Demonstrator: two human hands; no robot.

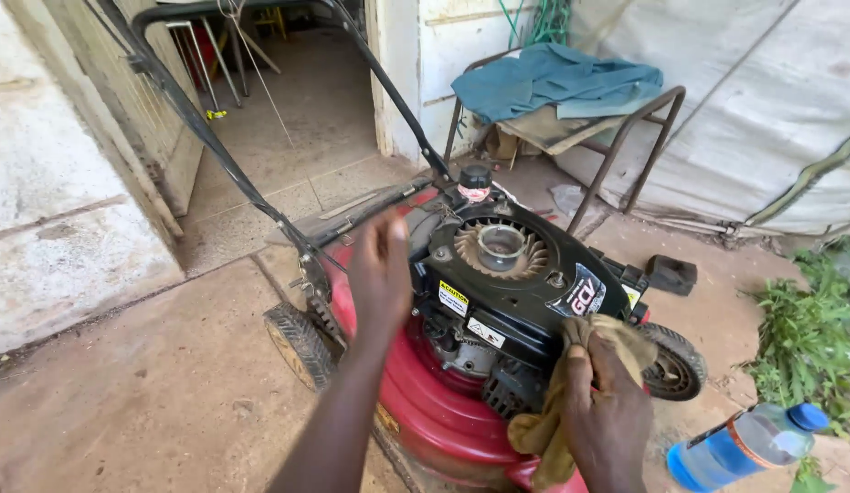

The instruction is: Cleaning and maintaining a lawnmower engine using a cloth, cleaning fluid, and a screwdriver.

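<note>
The lawnmower [443, 402] has a red deck under a black engine [507, 274] with yellow and white stickers, the right hand [607, 411] presses a tan rag [553, 420], a teal cloth [553, 82] drapes the far rusty-brown frame [653, 137], and a blue bottle [744, 443] lies near right

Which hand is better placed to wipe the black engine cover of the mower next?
The right hand, probably: it already grips the tan rag, pressed against the black engine cover. The left hand holds no cloth and rests at the engine's far side.
</note>
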